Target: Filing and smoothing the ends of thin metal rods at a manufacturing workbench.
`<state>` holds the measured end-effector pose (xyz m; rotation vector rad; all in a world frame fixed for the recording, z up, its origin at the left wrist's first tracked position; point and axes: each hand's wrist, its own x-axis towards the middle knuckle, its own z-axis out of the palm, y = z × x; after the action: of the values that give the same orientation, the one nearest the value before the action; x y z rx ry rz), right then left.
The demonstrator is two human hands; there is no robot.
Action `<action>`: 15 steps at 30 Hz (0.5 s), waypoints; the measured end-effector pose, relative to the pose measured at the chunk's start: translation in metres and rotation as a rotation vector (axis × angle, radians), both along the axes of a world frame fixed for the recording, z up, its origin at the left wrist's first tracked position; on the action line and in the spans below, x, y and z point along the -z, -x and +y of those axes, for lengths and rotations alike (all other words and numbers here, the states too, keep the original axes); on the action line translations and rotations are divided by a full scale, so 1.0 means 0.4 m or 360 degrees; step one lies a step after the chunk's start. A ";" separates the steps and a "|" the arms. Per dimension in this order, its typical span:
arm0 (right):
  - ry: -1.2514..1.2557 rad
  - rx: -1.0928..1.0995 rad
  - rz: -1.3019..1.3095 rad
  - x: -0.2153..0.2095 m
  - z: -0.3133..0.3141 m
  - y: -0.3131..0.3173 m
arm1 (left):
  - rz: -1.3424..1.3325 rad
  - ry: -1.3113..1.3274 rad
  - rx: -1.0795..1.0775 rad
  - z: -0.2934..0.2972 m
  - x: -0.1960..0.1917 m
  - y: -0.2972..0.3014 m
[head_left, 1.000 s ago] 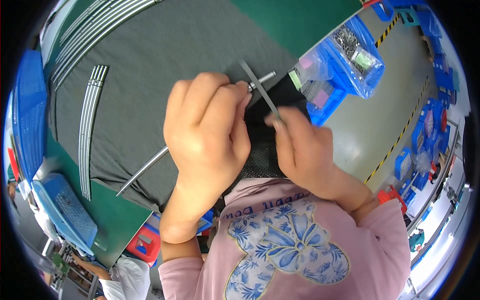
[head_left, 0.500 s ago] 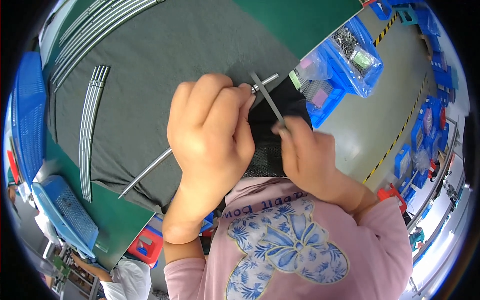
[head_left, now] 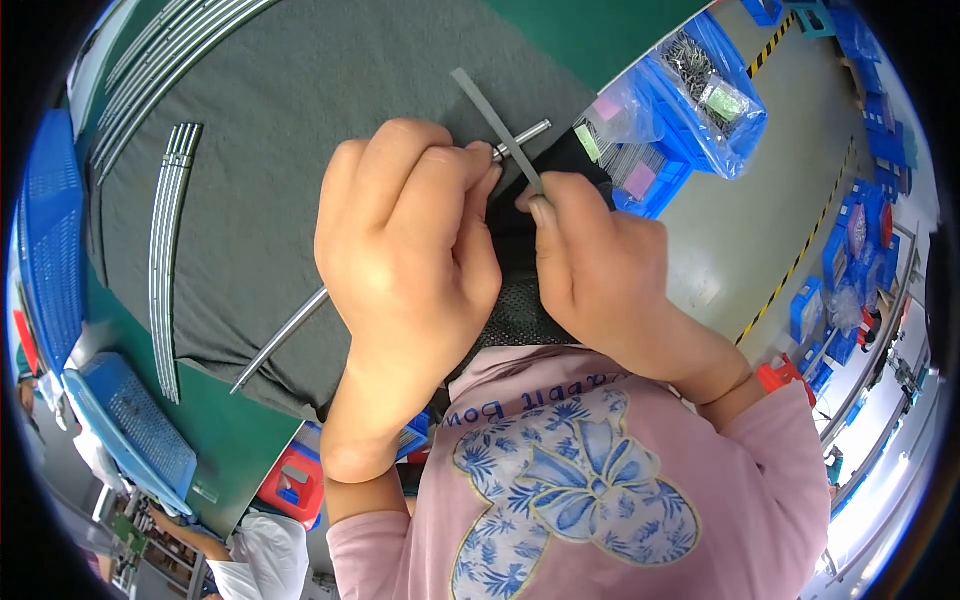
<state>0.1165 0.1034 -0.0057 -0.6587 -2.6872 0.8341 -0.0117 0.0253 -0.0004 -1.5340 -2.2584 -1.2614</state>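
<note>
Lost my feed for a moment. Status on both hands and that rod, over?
Left hand gripping long thin metal rod. Right hand pinching flat grey strip, crossed over rod tip. Grey felt mat beneath; nothing in the way.

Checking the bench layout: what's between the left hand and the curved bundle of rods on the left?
Only bare grey mat lies between the left hand and the rod bundle, in the head view.
</note>
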 end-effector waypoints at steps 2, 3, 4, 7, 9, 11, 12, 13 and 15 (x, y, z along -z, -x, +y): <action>0.0033 0.0034 0.0034 0.030 -0.016 -0.036 | -0.0019 -0.0015 0.0010 0.003 0.002 -0.001; 0.0070 0.0064 0.0069 0.045 -0.023 -0.054 | -0.0036 -0.0025 0.0016 0.003 0.003 -0.001; 0.0059 0.0074 0.0077 0.044 -0.025 -0.049 | -0.0035 -0.0019 0.0010 0.003 0.003 -0.002; -0.0015 0.0032 0.0071 0.013 0.001 0.003 | -0.0005 0.0008 0.0012 0.001 0.001 0.000; -0.0058 0.0036 0.0087 0.006 -0.004 0.011 | 0.0001 -0.0022 0.0015 -0.002 0.001 0.002; 0.0039 0.0057 0.0074 0.041 -0.012 -0.031 | -0.0032 -0.0040 0.0010 0.003 0.004 0.002; 0.0065 0.0068 0.0082 0.054 -0.016 -0.056 | -0.0023 -0.0034 0.0015 0.007 0.005 0.002; 0.0062 0.0079 0.0092 0.046 -0.022 -0.053 | -0.0025 -0.0018 0.0030 0.002 0.005 -0.003; 0.0059 0.0047 0.0079 0.033 -0.010 -0.022 | -0.0018 -0.0010 0.0018 0.001 0.004 0.000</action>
<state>0.1255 0.0993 -0.0191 -0.6755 -2.6173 0.8826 -0.0117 0.0255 -0.0022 -1.5434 -2.2535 -1.2826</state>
